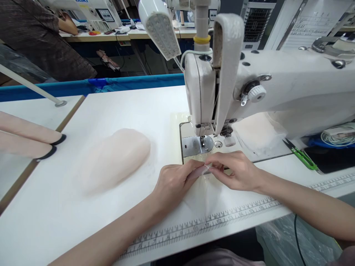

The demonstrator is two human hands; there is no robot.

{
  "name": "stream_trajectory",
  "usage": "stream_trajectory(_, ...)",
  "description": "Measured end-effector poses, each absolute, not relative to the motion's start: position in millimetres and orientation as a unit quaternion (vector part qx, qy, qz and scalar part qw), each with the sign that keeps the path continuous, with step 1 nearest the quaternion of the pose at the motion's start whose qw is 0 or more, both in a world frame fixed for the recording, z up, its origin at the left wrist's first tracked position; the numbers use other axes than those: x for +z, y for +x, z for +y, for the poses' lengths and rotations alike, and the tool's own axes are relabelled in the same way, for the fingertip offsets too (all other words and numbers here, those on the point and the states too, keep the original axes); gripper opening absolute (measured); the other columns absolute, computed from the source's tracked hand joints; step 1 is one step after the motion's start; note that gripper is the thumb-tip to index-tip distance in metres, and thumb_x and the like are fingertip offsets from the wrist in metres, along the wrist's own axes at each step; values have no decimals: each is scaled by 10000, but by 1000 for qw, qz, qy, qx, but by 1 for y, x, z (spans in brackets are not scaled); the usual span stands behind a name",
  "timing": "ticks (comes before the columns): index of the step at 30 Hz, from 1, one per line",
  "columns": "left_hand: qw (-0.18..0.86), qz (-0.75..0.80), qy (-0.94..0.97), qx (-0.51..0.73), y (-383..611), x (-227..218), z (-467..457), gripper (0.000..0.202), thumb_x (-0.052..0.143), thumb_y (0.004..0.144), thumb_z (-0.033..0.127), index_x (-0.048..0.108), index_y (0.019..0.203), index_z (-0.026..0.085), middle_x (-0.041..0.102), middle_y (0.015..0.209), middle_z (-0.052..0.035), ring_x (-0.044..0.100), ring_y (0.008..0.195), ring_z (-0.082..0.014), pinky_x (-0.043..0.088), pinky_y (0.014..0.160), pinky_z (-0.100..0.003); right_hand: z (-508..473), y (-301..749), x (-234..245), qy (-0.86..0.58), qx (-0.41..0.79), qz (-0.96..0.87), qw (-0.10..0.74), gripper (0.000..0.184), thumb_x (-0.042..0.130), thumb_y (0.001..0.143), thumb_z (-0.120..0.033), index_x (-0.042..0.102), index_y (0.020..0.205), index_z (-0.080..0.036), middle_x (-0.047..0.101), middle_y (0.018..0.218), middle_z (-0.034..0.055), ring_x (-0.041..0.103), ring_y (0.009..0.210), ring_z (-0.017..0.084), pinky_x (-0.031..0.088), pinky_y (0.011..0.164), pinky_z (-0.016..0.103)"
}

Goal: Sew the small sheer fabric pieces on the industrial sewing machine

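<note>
Left hand, right hand close together (fingertips pinched).

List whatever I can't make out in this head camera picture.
- Head view: part of the pale fabric, covered by the left hand and right hand.
- Head view: writing on the sheet, too small and blurred.
- Head view: right end of the sewing machine, past the picture edge.

Room to pass lies between the pale rounded piece and the sewing machine blocking the way rightward.
</note>
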State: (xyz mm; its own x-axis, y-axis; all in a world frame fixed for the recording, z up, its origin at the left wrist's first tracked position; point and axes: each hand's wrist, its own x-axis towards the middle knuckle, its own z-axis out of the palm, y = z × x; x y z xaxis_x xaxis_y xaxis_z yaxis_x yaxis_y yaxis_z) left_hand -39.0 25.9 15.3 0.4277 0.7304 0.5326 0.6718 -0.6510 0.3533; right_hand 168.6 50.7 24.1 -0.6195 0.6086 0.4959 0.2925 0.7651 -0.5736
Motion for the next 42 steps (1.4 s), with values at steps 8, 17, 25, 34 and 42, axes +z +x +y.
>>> stream_trajectory(8,36,379,853,357,-38,19,23,193,477,980,240,582,1135,195,574,510,104,496,405,-50,418,477,-151,50,175,21,-165,-64,-908,380,167,529,911,-121,663,924,-221,716,709,-20,654,603,113,518,488,234)
stream_trajectory(17,6,371,852,371,-35,22,19,152,496,972,262,601,1039,175,573,503,95,490,389,-51,413,449,-156,46,176,40,-17,-238,-897,372,175,646,818,-93,713,702,-206,671,613,-23,625,576,105,511,448,204)
stream_trajectory(25,212,447,822,284,-33,30,15,208,551,930,306,674,790,213,521,455,93,435,390,-61,329,400,-184,46,177,41,-179,52,-911,368,102,604,885,-143,696,843,-151,613,552,-56,519,459,56,406,428,188)
stream_trajectory(34,-41,513,833,205,-29,20,24,315,690,820,326,614,1061,138,689,772,-24,602,620,-180,416,579,-310,65,164,17,-432,235,-833,255,123,625,849,-188,745,866,-211,603,572,-64,527,530,69,388,546,208)
stream_trajectory(42,-226,346,882,225,-24,22,13,107,605,897,150,691,959,149,735,1006,-28,625,872,-191,390,805,-380,68,164,15,-412,152,-857,269,156,593,867,-184,746,850,-205,670,691,-37,568,613,86,367,568,227)
